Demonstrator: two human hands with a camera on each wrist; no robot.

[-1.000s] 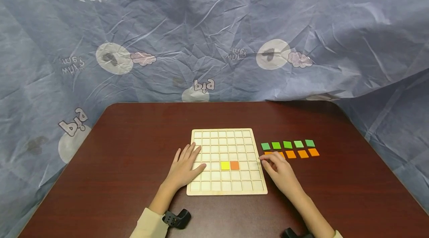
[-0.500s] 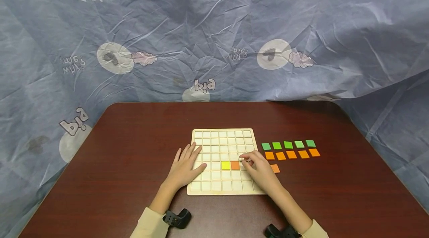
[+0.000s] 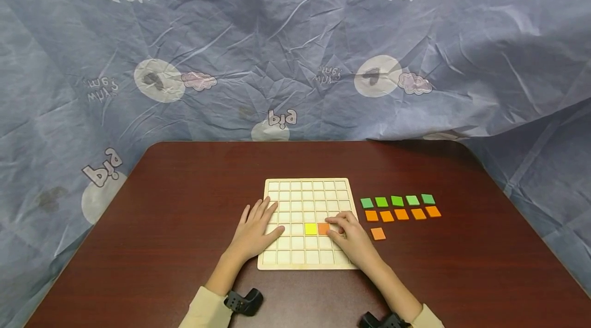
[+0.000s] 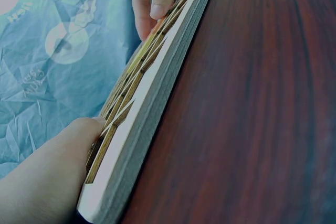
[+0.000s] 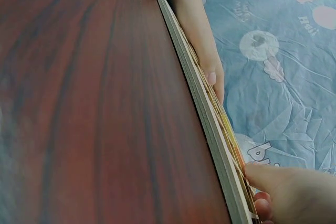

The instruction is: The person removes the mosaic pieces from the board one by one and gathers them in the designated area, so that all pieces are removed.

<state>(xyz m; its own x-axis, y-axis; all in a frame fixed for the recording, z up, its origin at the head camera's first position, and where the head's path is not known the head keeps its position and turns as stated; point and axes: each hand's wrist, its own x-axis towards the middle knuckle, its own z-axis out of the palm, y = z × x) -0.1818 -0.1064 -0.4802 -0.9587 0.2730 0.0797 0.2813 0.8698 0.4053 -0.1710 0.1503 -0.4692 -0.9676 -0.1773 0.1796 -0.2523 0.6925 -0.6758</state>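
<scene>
A pale wooden grid board [image 3: 311, 267] lies on the table. A yellow tile [image 3: 311, 229] and an orange tile [image 3: 322, 229] sit side by side in its cells. My left hand [image 3: 254, 232] lies with spread fingers over the board's left edge. My right hand [image 3: 353, 238] reaches over the board from the right, its thumb and index finger pinching the orange tile at its right end. In the right wrist view the right thumb [image 5: 265, 177] comes down at an orange strip on the board. The left wrist view shows the right-hand fingers [image 4: 161, 3] bent down over the board.
Right of the board lies a row of several green tiles [image 3: 396, 200] with a row of several orange tiles [image 3: 401, 214] below it. A single orange tile [image 3: 378, 234] lies nearer. The brown table [image 3: 184, 215] ends at a blue printed cloth [image 3: 295, 61].
My right hand has moved left from beside the tile rows onto the board, up to the orange tile there. The loose orange tile has come into sight. My left hand stays put.
</scene>
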